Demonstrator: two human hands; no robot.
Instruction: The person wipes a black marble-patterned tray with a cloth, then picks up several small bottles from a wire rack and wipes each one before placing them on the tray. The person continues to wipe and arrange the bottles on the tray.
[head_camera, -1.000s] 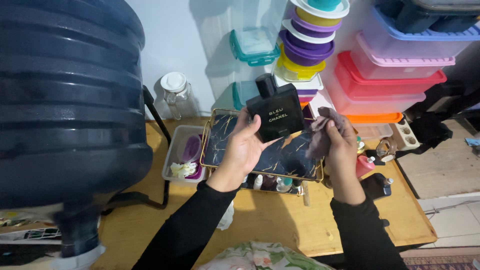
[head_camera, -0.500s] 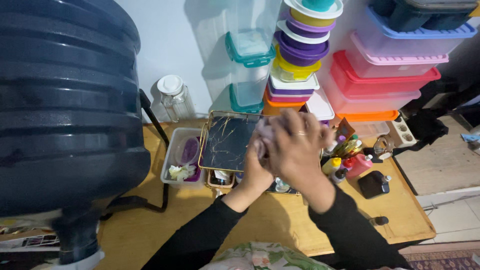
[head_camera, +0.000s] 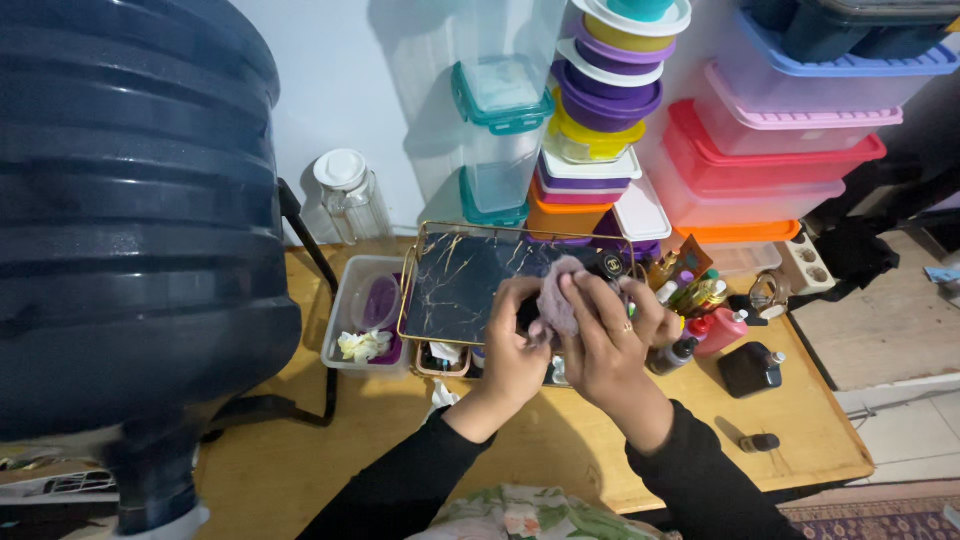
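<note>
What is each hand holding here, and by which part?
The left hand grips a dark bottle, mostly hidden, apparently around its body. The right hand presses a mauve cloth onto it with its fingers.

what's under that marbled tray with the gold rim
Under the dark marbled tray, small bottles peek out at its front edge. Both hands and the tray hide everything else beneath.

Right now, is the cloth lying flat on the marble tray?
No, the purple cloth is bunched between the left hand and right hand, above the tray.

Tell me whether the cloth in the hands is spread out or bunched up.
Bunched up. The mauve cloth sits as a crumpled wad between the left hand and right hand, pressed onto a dark bottle.
</note>
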